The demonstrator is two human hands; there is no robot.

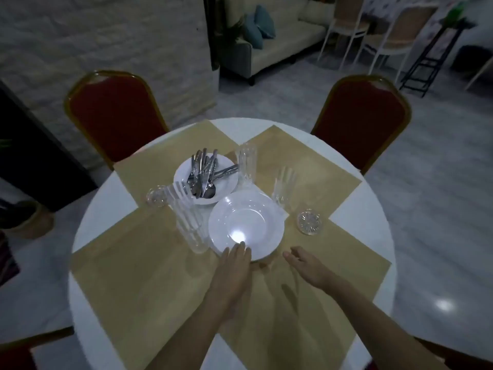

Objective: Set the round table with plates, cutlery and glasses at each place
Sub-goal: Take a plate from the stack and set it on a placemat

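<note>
A stack of white plates (246, 222) sits in the middle of the round white table (106, 198). My left hand (234, 265) lies flat with straight fingers on the stack's near rim. My right hand (306, 265) hovers open just right of the stack, touching nothing. Behind the stack a smaller white plate (181, 177) holds a pile of cutlery (205, 174). Several ribbed glasses stand around: a tall glass (190, 220) left of the stack, one glass (246, 164) behind it, another glass (284, 188) to the right. Two glasses lie on their sides, one at the left (157, 196) and one at the right (309, 221).
Tan placemats (149, 276) cover each quarter of the table. Two red chairs with gold frames stand at the far side, one on the left (112, 116) and one on the right (362, 118). A sofa (280, 41) and white chairs stand further back.
</note>
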